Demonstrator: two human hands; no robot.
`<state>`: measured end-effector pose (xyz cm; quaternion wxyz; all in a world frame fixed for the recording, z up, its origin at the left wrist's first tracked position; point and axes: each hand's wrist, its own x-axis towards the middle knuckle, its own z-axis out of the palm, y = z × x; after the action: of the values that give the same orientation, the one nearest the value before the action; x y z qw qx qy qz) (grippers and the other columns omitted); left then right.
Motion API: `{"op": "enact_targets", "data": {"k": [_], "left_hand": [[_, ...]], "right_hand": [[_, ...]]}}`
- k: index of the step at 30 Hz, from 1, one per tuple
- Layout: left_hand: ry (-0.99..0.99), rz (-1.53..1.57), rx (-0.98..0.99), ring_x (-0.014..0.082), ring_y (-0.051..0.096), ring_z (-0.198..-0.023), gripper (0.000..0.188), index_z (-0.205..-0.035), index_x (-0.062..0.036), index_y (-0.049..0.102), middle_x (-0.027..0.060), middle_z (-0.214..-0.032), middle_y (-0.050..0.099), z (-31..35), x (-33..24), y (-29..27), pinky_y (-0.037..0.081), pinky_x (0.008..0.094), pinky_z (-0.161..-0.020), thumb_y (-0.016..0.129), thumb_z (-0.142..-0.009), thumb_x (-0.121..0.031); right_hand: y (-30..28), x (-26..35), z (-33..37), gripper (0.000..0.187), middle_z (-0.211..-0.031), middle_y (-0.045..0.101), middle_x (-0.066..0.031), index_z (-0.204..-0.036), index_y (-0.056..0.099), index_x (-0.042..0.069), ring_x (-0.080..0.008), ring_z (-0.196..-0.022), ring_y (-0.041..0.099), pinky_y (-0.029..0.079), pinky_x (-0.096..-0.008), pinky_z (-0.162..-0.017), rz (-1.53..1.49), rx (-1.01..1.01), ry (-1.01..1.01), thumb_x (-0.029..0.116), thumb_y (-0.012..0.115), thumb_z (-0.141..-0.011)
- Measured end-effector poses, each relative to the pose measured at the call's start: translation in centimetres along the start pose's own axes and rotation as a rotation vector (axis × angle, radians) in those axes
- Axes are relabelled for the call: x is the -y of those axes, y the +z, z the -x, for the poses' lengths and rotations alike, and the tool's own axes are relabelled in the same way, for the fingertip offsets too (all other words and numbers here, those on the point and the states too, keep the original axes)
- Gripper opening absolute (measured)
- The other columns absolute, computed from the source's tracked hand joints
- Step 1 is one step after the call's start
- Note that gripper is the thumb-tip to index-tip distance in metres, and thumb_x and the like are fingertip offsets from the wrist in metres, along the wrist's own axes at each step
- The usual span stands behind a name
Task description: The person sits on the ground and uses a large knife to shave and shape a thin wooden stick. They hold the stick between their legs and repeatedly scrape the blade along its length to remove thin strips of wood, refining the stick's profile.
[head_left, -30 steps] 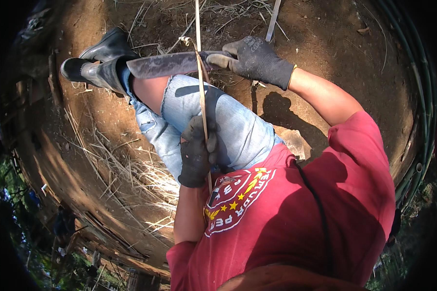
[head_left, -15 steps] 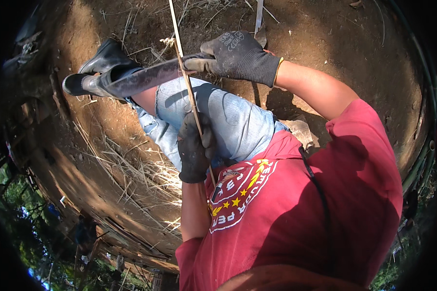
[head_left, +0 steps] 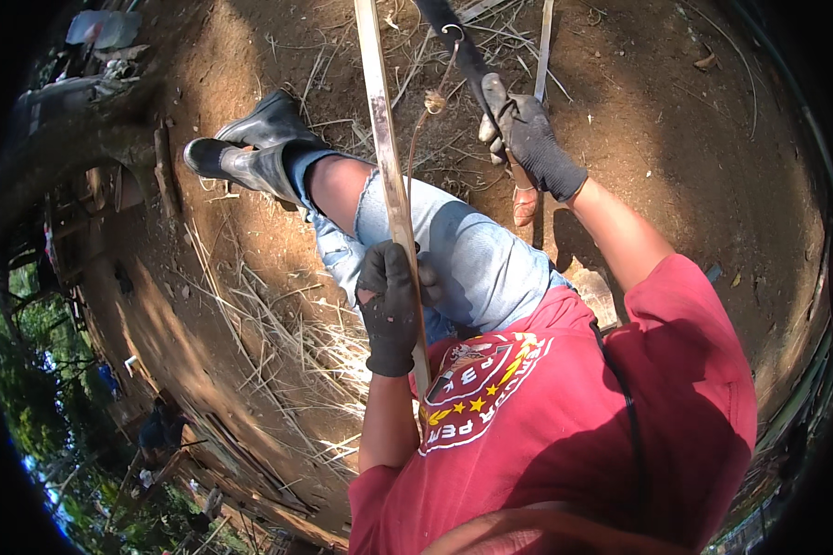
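My left hand (head_left: 391, 301), in a dark work glove, is closed around a long pale bamboo strip (head_left: 387, 129). The strip crosses my thigh, and its lower end rests against my red shirt. A thin curled shaving (head_left: 415, 148) hangs beside the strip, with a small tangled lump partway along it. My right hand (head_left: 530, 139), gloved too, grips a machete (head_left: 463, 55) above the ground beyond my knee. Its dark blade points up and away, leaving the frame at the top. The end of the reddish handle (head_left: 525, 205) shows below my fist. Blade and strip are apart.
My jeans-clad legs (head_left: 472, 250) stretch to the left, ending in black rubber boots (head_left: 273, 120). Loose straw and shavings (head_left: 315, 361) litter the brown soil. A pale slat (head_left: 545, 46) lies beyond my right hand. A tan block (head_left: 594, 294) sits beside my hip.
The machete has swung off the strip, from pointing left across it to pointing up and away. My right hand moved right and lower. The strip now turns a broader face up.
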<state>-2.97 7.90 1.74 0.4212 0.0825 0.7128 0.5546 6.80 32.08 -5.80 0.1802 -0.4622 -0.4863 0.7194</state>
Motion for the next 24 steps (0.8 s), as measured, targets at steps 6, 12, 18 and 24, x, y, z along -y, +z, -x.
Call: {"op": "enact_targets", "data": {"k": [6, 12, 18, 24], "left_hand": [[0.241, -0.117, -0.213, 0.0149, 0.063, -0.057, 0.036, -0.104, -0.0021, 0.052, 0.0075, -0.073, 0.063, 0.6, -4.7, -2.0, 0.053, 0.0277, -0.054, 0.051, -0.103, -0.038], [0.439, -0.193, -0.32, 0.0142, 0.064, -0.057, 0.038, -0.102, -0.0025, 0.052, 0.007, -0.071, 0.063, 1.1, -6.3, -3.7, 0.052, 0.0272, -0.052, 0.048, -0.104, -0.04], [0.314, -0.011, -0.125, 0.0083, 0.048, -0.045, 0.041, -0.1, -0.0048, 0.053, 0.0009, -0.06, 0.052, 1.3, -6.3, -6.6, 0.04, 0.023, -0.043, 0.044, -0.105, -0.045], [0.005, 0.468, 0.4, 0.0065, 0.032, -0.035, 0.038, -0.094, -0.0063, 0.051, -0.0027, -0.051, 0.041, 1.6, -5.6, -10.0, 0.028, 0.0223, -0.034, 0.035, -0.107, -0.038]], "right_hand": [[-4.5, -3.0, -0.9, 0.051, -0.067, 0.054, 0.0024, -0.091, 0.057, 0.009, -0.0135, -0.054, 0.055, 0.049, -0.0302, -0.053, -0.368, -0.098, 0.072, 0.06, 0.053, -0.096], [-3.8, -5.1, -0.5, 0.032, -0.069, 0.057, 0.0033, -0.094, 0.061, 0.01, -0.0108, -0.054, 0.057, 0.05, -0.0282, -0.05, -0.451, -0.089, 0.081, 0.041, 0.068, -0.093], [-4.7, -10.0, -2.9, 0.022, -0.07, 0.059, -0.001, -0.094, 0.062, 0.006, -0.013, -0.055, 0.058, 0.049, -0.0286, -0.051, -0.185, -0.023, 0.08, 0.028, 0.067, -0.092], [-8.3, -14.8, -2.9, 0.027, -0.095, 0.065, -0.0177, -0.107, 0.063, 0.004, -0.0355, -0.088, 0.064, 0.051, -0.046, -0.079, 0.89, -0.295, -0.222, 0.025, 0.067, -0.09]]}}
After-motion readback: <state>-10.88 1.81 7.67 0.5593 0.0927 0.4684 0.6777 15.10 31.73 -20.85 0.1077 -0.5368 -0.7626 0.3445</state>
